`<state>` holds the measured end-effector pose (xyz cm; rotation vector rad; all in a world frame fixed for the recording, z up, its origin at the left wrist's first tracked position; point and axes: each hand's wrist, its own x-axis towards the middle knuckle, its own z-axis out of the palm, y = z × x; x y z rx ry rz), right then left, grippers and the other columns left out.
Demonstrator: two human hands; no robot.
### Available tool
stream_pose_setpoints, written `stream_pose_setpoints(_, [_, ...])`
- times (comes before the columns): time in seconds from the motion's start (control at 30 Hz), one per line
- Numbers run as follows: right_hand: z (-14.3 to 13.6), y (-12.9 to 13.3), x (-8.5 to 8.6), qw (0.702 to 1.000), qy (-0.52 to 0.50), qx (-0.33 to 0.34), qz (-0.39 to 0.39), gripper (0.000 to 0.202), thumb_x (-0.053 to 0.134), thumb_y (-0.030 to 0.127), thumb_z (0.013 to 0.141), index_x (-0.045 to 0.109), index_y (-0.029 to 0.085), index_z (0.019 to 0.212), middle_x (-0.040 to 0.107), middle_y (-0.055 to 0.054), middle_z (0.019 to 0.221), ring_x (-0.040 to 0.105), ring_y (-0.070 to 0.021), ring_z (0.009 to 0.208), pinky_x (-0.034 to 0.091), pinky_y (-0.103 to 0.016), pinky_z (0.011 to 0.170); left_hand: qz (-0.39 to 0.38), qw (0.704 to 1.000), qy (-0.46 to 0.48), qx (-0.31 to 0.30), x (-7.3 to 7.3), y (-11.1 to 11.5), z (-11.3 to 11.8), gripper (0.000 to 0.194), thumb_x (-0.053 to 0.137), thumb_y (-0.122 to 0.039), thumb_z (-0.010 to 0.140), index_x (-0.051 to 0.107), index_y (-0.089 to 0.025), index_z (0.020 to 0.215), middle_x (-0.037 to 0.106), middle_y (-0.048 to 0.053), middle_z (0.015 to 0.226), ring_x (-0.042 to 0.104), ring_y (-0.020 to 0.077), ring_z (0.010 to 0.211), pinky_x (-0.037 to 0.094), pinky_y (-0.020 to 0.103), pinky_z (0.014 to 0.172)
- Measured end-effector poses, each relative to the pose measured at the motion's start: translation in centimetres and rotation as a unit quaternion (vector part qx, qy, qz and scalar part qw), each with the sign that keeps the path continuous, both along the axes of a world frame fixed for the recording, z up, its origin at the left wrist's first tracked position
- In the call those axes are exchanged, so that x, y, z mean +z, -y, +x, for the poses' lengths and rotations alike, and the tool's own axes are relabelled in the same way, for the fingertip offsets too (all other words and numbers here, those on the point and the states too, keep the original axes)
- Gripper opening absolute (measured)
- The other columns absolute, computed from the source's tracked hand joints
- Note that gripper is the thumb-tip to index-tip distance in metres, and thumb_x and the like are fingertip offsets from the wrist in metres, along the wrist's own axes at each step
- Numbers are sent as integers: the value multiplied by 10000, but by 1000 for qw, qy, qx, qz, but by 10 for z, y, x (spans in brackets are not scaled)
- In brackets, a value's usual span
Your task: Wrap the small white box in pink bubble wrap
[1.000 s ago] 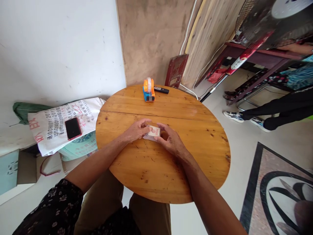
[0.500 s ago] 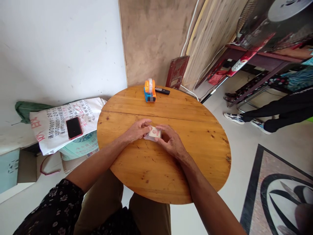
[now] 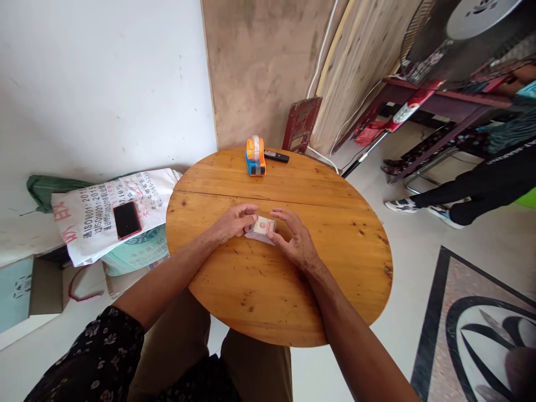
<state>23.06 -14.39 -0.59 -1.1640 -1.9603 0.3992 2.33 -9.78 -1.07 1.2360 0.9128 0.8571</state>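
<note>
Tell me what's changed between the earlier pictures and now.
The right hand has eased slightly right, its fingers opening away from the small box; whether its thumb still touches is unclear. The fan head has shifted left in the picture. The left hand stays at the box's left end, and the box, tape dispenser, black remote and phone are as they were.
</note>
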Motion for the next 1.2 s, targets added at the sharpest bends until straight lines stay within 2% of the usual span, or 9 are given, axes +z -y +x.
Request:
stream_pose_setpoints(0.17, [2, 1, 2, 999, -18, -26, 15, 254, 627, 435, 876, 670, 278, 1071, 658, -100, 1253, 603, -289, 1192, 444, -515, 1035, 36, 996, 6, 76, 3, -2, -1, 289, 672, -199, 773, 634, -107, 1044, 666, 44, 941, 459, 15, 486, 323, 184, 448])
stream_pose_setpoints(0.33, [-2, 0, -4, 999, -18, -31, 24, 196, 637, 403, 876, 697, 265, 1000, 677, -105, 1209, 625, -286, 1157, 467, -508, 1005, 41, 996, -19, 73, -2, -4, -1, 289, 697, -210, 761, 639, -100, 1023, 671, 54, 938, 453, 20, 483, 349, 197, 470])
stream_pose_setpoints(0.53, [-5, -2, -4, 999, 0, -33, 33, 180, 650, 385, 865, 706, 282, 1001, 687, -88, 1210, 632, -276, 1146, 471, -499, 1008, 75, 996, -38, 35, -7, -3, 0, 327, 680, -240, 793, 621, -87, 1076, 624, 3, 767, 486, 55, 530, 399, 207, 534])
stream_pose_setpoints(0.77, [-11, -4, -3, 996, 30, -49, 68, 128, 641, 361, 875, 717, 282, 942, 708, -81, 1173, 650, -278, 1107, 479, -490, 961, 107, 992, -57, 13, -12, -2, -1, 419, 679, -320, 776, 627, -102, 1130, 654, 54, 900, 561, 104, 674, 451, 236, 634])
stream_pose_setpoints(0.9, [-12, -4, -3, 996, 39, -55, 63, 128, 609, 348, 888, 717, 280, 873, 713, -68, 1162, 651, -276, 1091, 475, -485, 955, 136, 988, -67, 18, -13, -3, -2, 421, 700, -333, 752, 649, -123, 1113, 663, 60, 936, 583, 132, 758, 461, 260, 710])
stream_pose_setpoints(1.03, [-11, -3, 2, 998, -8, -47, 52, 135, 560, 310, 905, 680, 265, 866, 711, -76, 1157, 646, -267, 1103, 474, -478, 965, 150, 986, -66, -6, -8, 1, -2, 454, 725, -324, 740, 654, -127, 1144, 651, 55, 929, 584, 138, 782, 466, 271, 740])
stream_pose_setpoints(1.2, [-11, 0, 9, 996, -71, -44, 33, 130, 549, 328, 916, 636, 257, 849, 699, -86, 1166, 642, -262, 1106, 478, -469, 978, 127, 988, -42, -74, 0, 8, 0, 639, 759, -293, 719, 565, -124, 1303, 629, 46, 931, 583, 136, 784, 483, 273, 727])
